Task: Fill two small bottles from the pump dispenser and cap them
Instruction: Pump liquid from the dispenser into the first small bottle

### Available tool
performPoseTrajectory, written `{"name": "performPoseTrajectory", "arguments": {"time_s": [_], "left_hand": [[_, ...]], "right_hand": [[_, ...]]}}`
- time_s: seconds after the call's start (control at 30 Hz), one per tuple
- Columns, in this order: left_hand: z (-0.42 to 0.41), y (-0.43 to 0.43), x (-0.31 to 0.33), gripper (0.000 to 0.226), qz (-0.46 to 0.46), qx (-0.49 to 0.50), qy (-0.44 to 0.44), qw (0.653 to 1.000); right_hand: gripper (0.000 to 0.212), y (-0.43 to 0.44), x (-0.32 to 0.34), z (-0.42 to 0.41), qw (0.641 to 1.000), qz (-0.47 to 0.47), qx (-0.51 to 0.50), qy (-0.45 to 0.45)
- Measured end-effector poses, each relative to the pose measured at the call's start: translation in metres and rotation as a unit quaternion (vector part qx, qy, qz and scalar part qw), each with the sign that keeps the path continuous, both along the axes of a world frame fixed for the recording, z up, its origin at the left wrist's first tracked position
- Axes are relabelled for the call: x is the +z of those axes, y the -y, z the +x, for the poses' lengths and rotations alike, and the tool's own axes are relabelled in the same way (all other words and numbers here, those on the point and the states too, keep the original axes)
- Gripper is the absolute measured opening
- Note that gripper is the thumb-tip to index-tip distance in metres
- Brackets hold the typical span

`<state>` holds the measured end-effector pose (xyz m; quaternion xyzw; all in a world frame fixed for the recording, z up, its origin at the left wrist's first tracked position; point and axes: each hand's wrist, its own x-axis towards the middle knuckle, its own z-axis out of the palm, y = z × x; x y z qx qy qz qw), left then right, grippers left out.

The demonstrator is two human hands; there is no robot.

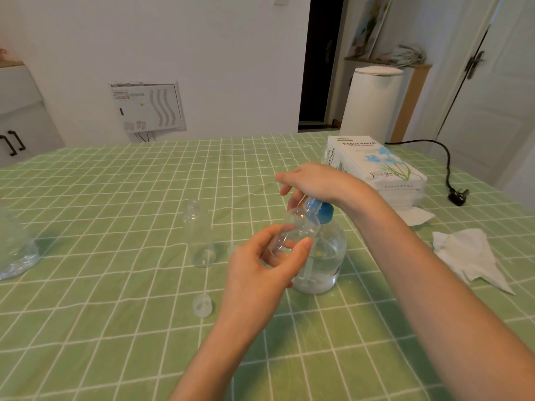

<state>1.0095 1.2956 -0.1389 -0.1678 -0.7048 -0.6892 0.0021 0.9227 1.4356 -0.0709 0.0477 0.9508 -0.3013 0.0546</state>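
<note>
Clear plastic bottle [299, 228], light & slick, tilts at pump [325, 213] spout above counter [115, 285]; your left hand [260, 273] grip pinches its body. Right hand [315, 180] grip spread, pressing pump top. Don't squeeze hard.

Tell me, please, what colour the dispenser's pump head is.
The pump head is blue, best seen in the head view.

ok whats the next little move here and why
Probably press the pump head down with the right hand, which rests on top of it. The left hand grips the small bottle tilted, its mouth up at the spout, and it looks empty, while the dispenser holds clear liquid. The other small bottle stands uncapped, waiting its turn.
</note>
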Motion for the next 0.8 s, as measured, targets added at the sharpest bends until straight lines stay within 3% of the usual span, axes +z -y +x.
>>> {"name": "performPoseTrajectory", "arguments": {"time_s": [0.2, 0.43, 0.6, 0.8], "left_hand": [[0.000, -0.003, 0.004, 0.019, 0.025, -0.010, -0.001, 1.000], [0.001, -0.002, 0.004, 0.031, 0.032, -0.009, -0.004, 0.999], [0.000, 0.000, 0.001, 0.014, 0.014, -0.016, -0.005, 1.000], [0.000, 0.000, -0.001, 0.020, 0.011, -0.009, 0.007, 1.000]], "right_hand": [[0.047, 0.004, 0.016, 0.002, 0.999, 0.020, 0.004, -0.035], [0.034, 0.003, 0.014, 0.002, 1.000, 0.007, 0.004, -0.002], [0.028, 0.002, 0.004, 0.002, 1.000, -0.006, 0.003, 0.007], [0.026, 0.002, 0.002, 0.003, 1.000, -0.014, 0.007, 0.000]]}}
